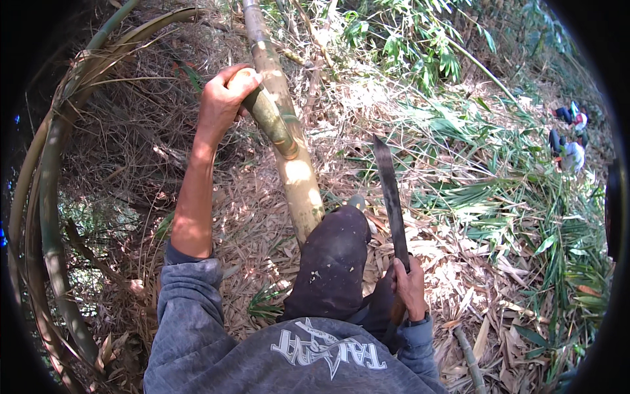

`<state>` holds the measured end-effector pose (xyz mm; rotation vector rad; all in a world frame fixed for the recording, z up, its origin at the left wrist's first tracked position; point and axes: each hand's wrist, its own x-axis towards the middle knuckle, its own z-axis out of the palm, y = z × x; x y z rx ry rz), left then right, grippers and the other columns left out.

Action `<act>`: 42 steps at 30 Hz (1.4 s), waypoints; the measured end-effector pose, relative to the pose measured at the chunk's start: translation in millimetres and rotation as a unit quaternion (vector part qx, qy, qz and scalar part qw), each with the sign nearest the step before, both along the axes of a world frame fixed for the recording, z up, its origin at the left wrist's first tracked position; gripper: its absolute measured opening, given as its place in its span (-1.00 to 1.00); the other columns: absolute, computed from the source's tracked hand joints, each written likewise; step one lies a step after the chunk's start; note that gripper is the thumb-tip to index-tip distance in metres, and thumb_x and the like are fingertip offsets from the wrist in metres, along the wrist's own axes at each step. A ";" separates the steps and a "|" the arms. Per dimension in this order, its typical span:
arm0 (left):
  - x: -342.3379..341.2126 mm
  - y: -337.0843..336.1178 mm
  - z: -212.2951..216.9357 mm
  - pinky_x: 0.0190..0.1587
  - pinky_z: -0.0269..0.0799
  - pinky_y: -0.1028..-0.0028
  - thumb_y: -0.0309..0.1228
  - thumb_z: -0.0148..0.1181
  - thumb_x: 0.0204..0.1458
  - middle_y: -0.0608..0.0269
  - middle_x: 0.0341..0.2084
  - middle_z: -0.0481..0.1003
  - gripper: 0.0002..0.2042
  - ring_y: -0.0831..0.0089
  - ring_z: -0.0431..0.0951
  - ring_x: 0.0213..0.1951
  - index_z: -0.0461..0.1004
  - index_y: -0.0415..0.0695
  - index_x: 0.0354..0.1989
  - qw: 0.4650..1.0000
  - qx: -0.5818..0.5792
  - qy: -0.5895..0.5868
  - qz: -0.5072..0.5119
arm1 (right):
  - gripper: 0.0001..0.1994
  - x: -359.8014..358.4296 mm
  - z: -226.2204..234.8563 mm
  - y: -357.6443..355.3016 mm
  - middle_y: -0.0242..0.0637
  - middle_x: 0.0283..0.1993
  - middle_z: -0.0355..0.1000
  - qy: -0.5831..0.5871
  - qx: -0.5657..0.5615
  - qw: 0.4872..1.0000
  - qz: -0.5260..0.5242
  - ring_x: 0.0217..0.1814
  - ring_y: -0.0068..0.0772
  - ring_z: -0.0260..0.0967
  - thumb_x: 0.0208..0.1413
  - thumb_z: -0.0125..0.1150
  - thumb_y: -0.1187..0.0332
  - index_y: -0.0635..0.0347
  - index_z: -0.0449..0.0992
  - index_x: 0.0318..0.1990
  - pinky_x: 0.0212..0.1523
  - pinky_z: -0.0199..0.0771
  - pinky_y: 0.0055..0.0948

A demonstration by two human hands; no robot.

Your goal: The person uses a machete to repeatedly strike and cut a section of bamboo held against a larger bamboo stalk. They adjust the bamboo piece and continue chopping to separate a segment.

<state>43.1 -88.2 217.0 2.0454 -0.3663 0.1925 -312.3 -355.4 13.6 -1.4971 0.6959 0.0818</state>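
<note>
My left hand [222, 98] is wrapped tight around the cut end of a short green bamboo piece [269, 118], fingers curled over its pale top so the end is mostly hidden under them. That piece lies slanted against a thicker yellowish bamboo culm [296, 174], which runs from the top edge down toward me and vanishes behind my raised knee [331, 259] in dark trousers, so I cannot see its lower end. My right hand [410, 285] is clenched around the handle of a machete [392, 197]; the handle is almost wholly covered by my fingers, and only the long dark blade shows, pointing up and away from me, clear of the culm and just right of it. The ground [459, 262] is a litter of dry bamboo leaves and husks. Curved green stems [49, 197] arc along the left rim, bent by the lens and partly lost in shadow. Far off at the right edge two people [571, 148] sit or crouch, too small to make out.
</note>
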 end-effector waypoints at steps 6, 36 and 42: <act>1.2 -20.7 2.5 -0.68 0.15 0.68 -0.10 0.34 0.02 0.37 -0.50 0.50 -0.53 0.76 0.30 -0.69 0.52 -0.22 -0.03 1.000 0.002 0.019 0.004 | -0.74 12.9 3.9 7.7 -0.44 -0.57 0.32 -0.002 0.017 1.000 0.019 -0.67 -0.66 0.23 0.26 0.14 0.23 0.30 0.47 -0.21 -0.64 0.24 -0.58; 19.5 27.9 -3.8 -0.68 0.27 0.47 0.02 0.10 0.12 0.21 -0.54 0.47 -0.51 0.48 0.41 -0.64 0.47 -0.28 -0.20 0.986 0.081 -0.001 0.144 | -0.72 0.7 -0.9 14.3 -0.42 -0.61 0.30 -0.006 0.065 0.998 0.004 -0.72 -0.61 0.27 0.26 0.15 0.21 0.31 0.44 -0.24 -0.70 0.26 -0.53; 17.7 25.3 -3.8 -0.67 0.29 0.51 0.01 0.12 0.13 0.26 -0.55 0.46 -0.52 0.51 0.42 -0.63 0.47 -0.27 -0.19 0.989 0.067 -0.015 0.131 | -0.73 3.2 3.2 16.2 -0.44 -0.60 0.29 0.000 0.072 0.997 0.012 -0.70 -0.63 0.26 0.26 0.14 0.21 0.29 0.45 -0.21 -0.69 0.25 -0.55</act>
